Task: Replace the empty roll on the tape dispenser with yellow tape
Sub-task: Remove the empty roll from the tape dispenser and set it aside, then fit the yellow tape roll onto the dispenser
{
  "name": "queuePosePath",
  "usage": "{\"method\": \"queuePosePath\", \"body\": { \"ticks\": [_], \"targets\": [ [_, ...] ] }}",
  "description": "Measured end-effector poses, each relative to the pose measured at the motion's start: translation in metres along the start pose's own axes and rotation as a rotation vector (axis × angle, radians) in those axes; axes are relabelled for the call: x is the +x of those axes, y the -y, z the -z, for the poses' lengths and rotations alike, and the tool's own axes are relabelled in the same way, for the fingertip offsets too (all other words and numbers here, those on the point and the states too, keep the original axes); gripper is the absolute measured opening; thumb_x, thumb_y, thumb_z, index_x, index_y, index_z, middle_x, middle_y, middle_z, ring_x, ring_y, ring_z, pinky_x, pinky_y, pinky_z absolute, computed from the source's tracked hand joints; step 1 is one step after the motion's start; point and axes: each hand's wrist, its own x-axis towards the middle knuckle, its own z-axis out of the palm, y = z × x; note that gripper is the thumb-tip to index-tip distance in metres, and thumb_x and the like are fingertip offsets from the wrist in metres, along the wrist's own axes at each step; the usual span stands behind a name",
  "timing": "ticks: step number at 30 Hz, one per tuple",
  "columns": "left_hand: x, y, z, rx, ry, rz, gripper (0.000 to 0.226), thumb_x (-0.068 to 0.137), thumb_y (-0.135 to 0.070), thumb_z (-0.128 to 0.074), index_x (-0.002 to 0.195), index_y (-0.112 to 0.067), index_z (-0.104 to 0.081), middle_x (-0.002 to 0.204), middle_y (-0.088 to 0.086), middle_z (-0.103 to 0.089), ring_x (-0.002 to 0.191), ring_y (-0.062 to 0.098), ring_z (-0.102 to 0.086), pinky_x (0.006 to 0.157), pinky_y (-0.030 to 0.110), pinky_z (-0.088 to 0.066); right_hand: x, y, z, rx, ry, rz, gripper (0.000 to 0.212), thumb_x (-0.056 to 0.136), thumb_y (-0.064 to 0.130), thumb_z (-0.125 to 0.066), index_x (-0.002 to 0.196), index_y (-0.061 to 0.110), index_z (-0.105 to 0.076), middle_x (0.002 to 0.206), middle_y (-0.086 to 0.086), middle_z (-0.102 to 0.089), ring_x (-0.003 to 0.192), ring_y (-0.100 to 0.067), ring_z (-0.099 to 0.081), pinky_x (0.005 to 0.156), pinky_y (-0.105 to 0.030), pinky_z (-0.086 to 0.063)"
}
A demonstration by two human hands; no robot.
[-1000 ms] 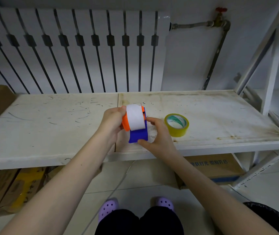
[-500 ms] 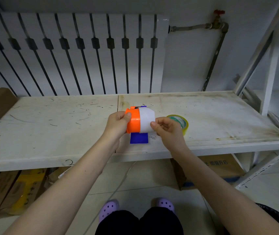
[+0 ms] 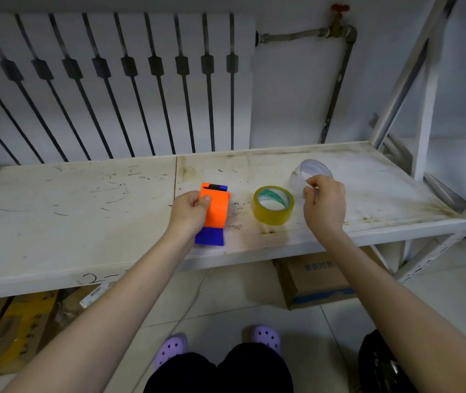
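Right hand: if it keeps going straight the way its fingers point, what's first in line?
The right hand, pinching the empty roll, points away toward the shelf's back edge. Ahead looks like only bare shelf, then the wall; depth is uncertain. The yellow tape sits to its left, off that line.

a scuffed white shelf (image 3: 84,222), radiator (image 3: 112,80) behind, cardboard box (image 3: 314,279) beneath.

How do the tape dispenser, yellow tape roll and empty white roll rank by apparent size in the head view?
1. Tape dispenser, the largest.
2. Yellow tape roll.
3. Empty white roll, partly hidden by the right hand and farther away, so its rank against the yellow roll is unsure.
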Motion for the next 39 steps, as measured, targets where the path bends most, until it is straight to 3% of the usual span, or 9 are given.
{"method": "queuePosePath", "body": {
  "ticks": [5,12,17,20,24,28,32,35,39],
  "targets": [
    [0.003,0.004,-0.003,0.038,-0.006,-0.022,0.022,0.098,-0.019,-0.042,0.079,-0.010,-0.048,0.076,0.009,-0.046,0.061,0.015,-0.039,0.056,0.027,-0.029,0.007,-0.039,-0.003,-0.223,0.013,-0.038,0.015,0.091,0.010,-0.051,0.097,0.008,-0.064,0.104,-0.013,-0.065,0.100,-0.033,-0.051,0.074,-0.044,-0.043],
    [0.005,0.008,-0.005,0.014,-0.020,-0.009,0.026,0.098,-0.021,-0.043,0.072,-0.018,-0.050,0.077,0.004,-0.051,0.070,0.018,-0.046,0.060,0.028,-0.035,0.002,-0.062,-0.008,-0.285,0.090,-0.163,0.020,0.090,0.006,-0.046,0.099,0.005,-0.064,0.115,-0.016,-0.062,0.105,-0.034,-0.049,0.080,-0.043,-0.040],
    [0.006,0.008,-0.006,-0.054,-0.048,0.024,0.030,0.097,-0.019,-0.044,0.068,-0.024,-0.047,0.074,-0.002,-0.049,0.072,0.016,-0.045,0.069,0.032,-0.039,-0.003,-0.029,-0.012,-0.121,0.037,-0.142,0.035,0.084,-0.002,-0.047,0.117,0.006,-0.054,0.125,-0.013,-0.056,0.117,-0.030,-0.047,0.096,-0.041,-0.039],
    [0.005,0.010,-0.006,-0.106,-0.064,0.068,0.032,0.098,-0.018,-0.043,0.066,-0.025,-0.044,0.071,-0.005,-0.044,0.068,0.014,-0.042,0.077,0.034,-0.038,-0.009,0.000,-0.022,-0.030,0.212,0.017,0.029,0.089,0.008,-0.050,0.117,0.009,-0.057,0.119,-0.012,-0.062,0.110,-0.027,-0.053,0.090,-0.040,-0.046],
    [0.004,0.013,-0.004,-0.149,-0.074,0.111,0.034,0.097,-0.018,-0.044,0.064,-0.026,-0.039,0.071,-0.005,-0.040,0.072,0.018,-0.041,0.080,0.037,-0.036,-0.020,0.024,-0.045,-0.365,0.406,0.132,0.037,0.091,0.037,-0.047,0.113,0.010,-0.059,0.113,-0.010,-0.064,0.107,-0.028,-0.054,0.090,-0.039,-0.038],
    [0.002,0.012,-0.002,-0.191,-0.058,0.118,0.033,0.098,-0.018,-0.044,0.066,-0.026,-0.042,0.074,-0.005,-0.045,0.068,0.011,-0.043,0.083,0.037,-0.038,-0.024,0.026,-0.057,-0.428,0.451,0.093,0.026,0.091,0.027,-0.048,0.102,0.010,-0.063,0.104,-0.010,-0.067,0.101,-0.028,-0.056,0.088,-0.036,-0.038],
    [-0.001,0.009,0.002,-0.222,-0.026,0.091,0.027,0.098,-0.020,-0.043,0.073,-0.027,-0.048,0.081,-0.006,-0.052,0.076,0.010,-0.050,0.088,0.040,-0.044,-0.022,0.029,-0.047,-0.096,0.401,-0.088,0.022,0.088,0.014,-0.050,0.097,0.005,-0.068,0.092,-0.013,-0.068,0.086,-0.030,-0.059,0.072,-0.034,-0.046],
    [-0.002,0.007,0.003,-0.261,-0.011,0.051,0.027,0.098,-0.018,-0.043,0.073,-0.026,-0.051,0.081,-0.006,-0.053,0.076,0.010,-0.050,0.086,0.037,-0.044,-0.019,0.042,-0.029,0.301,0.328,-0.242,0.020,0.087,0.012,-0.050,0.070,0.011,-0.060,0.063,-0.001,-0.050,0.063,-0.018,-0.047,0.054,-0.027,-0.035],
    [-0.005,0.005,0.002,-0.320,0.002,-0.003,0.026,0.098,-0.014,-0.043,0.080,-0.024,-0.059,0.084,-0.004,-0.059,0.078,0.011,-0.055,0.075,0.027,-0.046,-0.022,0.059,-0.010,0.613,0.210,-0.372,0.023,0.090,0.014,-0.050,0.071,0.002,-0.055,0.065,-0.005,-0.043,0.060,-0.013,-0.037,0.055,-0.026,-0.031]
  ]
}}
